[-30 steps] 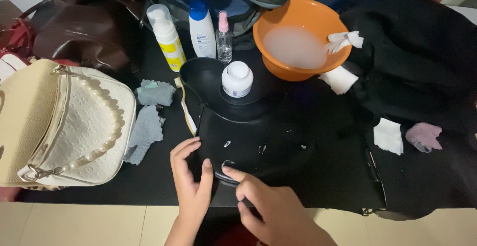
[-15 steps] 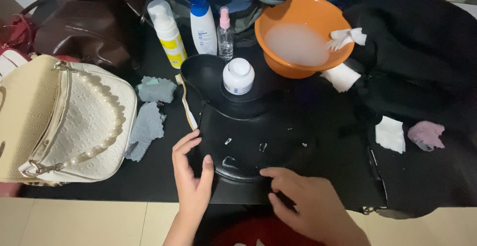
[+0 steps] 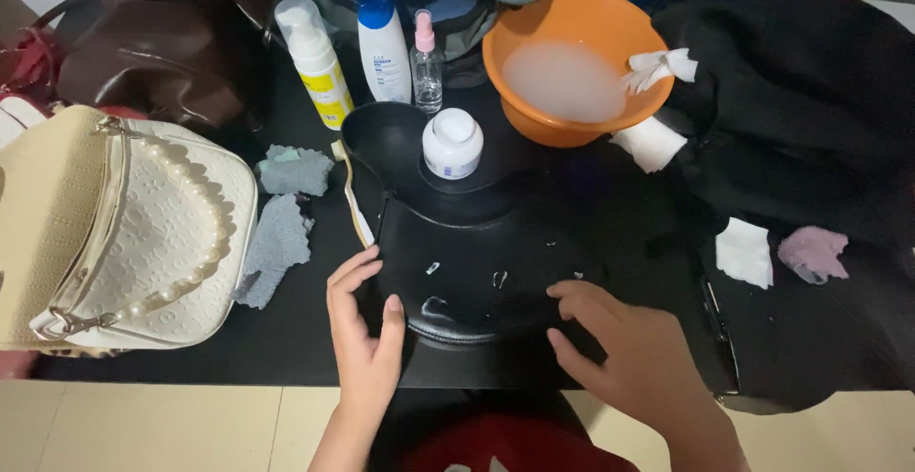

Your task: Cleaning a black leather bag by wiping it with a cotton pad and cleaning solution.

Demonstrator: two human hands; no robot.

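Note:
A round black leather bag [image 3: 477, 272] lies flat on the black table, its open flap bearing a small white jar [image 3: 452, 143]. My left hand [image 3: 362, 324] rests against the bag's left edge, thumb on its lower rim, fingers curved along the side. My right hand [image 3: 620, 348] lies on the bag's lower right edge with its fingers spread and pressing down. Neither hand holds a loose item. A few small white specks show on the bag's face.
A cream handbag with a pearl strap [image 3: 114, 224] sits at left, two grey cloths [image 3: 281, 215] beside it. Behind stand a foam bottle [image 3: 313, 57], a white bottle [image 3: 383, 43], a small spray bottle [image 3: 426, 62] and an orange bowl [image 3: 577, 62] with cloudy liquid. Black garment [image 3: 810, 100] at right.
My right hand has slid from the bag's bottom middle to its lower right edge and spread its fingers. My left hand has kept its place on the left side.

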